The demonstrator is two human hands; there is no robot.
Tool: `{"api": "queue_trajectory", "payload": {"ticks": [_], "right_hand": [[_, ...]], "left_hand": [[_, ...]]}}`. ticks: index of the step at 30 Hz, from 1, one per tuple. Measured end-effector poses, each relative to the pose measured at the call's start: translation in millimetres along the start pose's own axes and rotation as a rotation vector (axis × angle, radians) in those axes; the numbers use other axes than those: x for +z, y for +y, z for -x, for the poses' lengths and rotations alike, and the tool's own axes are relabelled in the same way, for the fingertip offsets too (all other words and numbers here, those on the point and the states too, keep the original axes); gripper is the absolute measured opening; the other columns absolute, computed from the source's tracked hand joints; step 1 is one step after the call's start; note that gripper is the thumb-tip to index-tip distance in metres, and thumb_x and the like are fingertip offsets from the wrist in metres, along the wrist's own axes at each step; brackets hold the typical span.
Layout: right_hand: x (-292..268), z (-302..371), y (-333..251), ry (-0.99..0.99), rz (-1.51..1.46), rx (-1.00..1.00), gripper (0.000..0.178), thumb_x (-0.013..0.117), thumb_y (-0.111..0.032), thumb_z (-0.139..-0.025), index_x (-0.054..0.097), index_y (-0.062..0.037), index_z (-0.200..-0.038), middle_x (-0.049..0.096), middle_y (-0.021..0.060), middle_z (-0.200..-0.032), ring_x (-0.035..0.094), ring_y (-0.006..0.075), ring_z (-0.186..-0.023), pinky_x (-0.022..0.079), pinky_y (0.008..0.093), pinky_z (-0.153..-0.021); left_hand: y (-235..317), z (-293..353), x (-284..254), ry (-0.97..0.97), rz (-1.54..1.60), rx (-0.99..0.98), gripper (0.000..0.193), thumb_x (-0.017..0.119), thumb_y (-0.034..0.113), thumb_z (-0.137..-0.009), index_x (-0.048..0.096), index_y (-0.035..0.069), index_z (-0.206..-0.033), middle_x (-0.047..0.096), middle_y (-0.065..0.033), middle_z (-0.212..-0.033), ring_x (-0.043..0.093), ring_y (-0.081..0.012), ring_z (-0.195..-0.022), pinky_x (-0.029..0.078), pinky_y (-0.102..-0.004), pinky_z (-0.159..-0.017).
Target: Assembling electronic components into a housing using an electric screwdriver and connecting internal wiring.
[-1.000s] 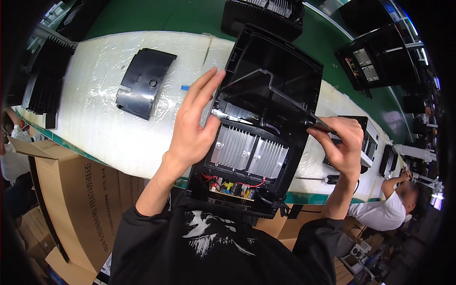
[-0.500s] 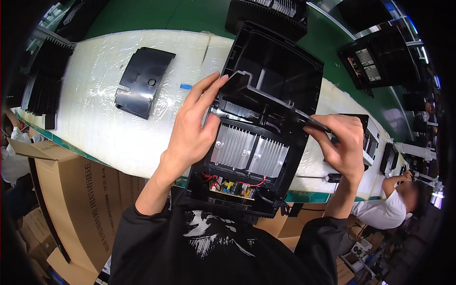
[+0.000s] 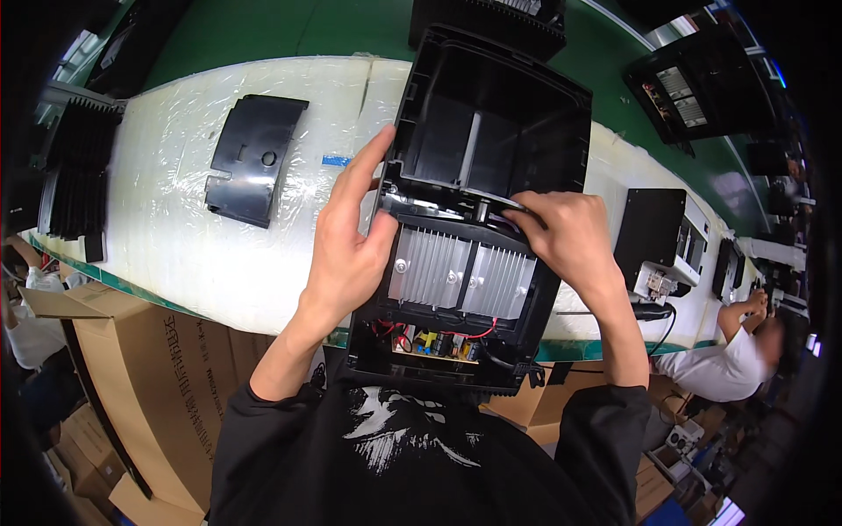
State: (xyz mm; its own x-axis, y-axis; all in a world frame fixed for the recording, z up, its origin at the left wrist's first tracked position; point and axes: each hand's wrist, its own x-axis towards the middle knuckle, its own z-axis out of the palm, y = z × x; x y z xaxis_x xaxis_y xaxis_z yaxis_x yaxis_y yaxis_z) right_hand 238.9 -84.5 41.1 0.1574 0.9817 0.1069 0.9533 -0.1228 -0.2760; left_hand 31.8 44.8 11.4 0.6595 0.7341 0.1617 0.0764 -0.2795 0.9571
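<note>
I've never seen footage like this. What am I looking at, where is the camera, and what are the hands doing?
The camera sits on a person's head, looking down through a fisheye lens, so edges curve. Both bare hands work on an open black plastic appliance housing with ribbed silver metal heat sinks and red wiring inside. The left hand steadies its left side; the right hand presses fingers at its middle. It rests on a white plastic-wrapped bench, where a separate black plastic cover panel lies. Another person sits at the far right.
</note>
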Motion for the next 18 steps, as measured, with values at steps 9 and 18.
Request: {"api": "queue_trajectory", "payload": {"ticks": [9,18], "right_hand": [[-33.7,7.6,-6.8,-0.018,-0.352,0.047,0.034,0.067,0.001,-0.072,0.063,-0.0018,-0.106,0.066,0.0139,-0.096,0.064,0.0288,-0.089,0.05,0.032,-0.078],[-56.6,198.5,102.7,0.729,-0.058,1.189,0.027,0.06,-0.024,-0.09,0.063,0.0,-0.103,0.063,0.005,-0.071,0.053,0.0062,-0.056,0.042,0.0209,-0.05]], "left_hand": [[-3.0,2.6,-1.1,-0.004,-0.047,0.046,0.049,0.04,-0.008,-0.07,0.061,0.003,-0.113,0.041,-0.0165,-0.14,0.039,-0.0318,-0.13,0.031,-0.0383,-0.106],[-7.8,-0.6,1.7,-0.001,0.03,0.058,0.045,0.043,-0.003,-0.067,0.062,0.001,-0.108,0.041,-0.0165,-0.139,0.036,-0.0295,-0.131,0.026,-0.0398,-0.108]]}}
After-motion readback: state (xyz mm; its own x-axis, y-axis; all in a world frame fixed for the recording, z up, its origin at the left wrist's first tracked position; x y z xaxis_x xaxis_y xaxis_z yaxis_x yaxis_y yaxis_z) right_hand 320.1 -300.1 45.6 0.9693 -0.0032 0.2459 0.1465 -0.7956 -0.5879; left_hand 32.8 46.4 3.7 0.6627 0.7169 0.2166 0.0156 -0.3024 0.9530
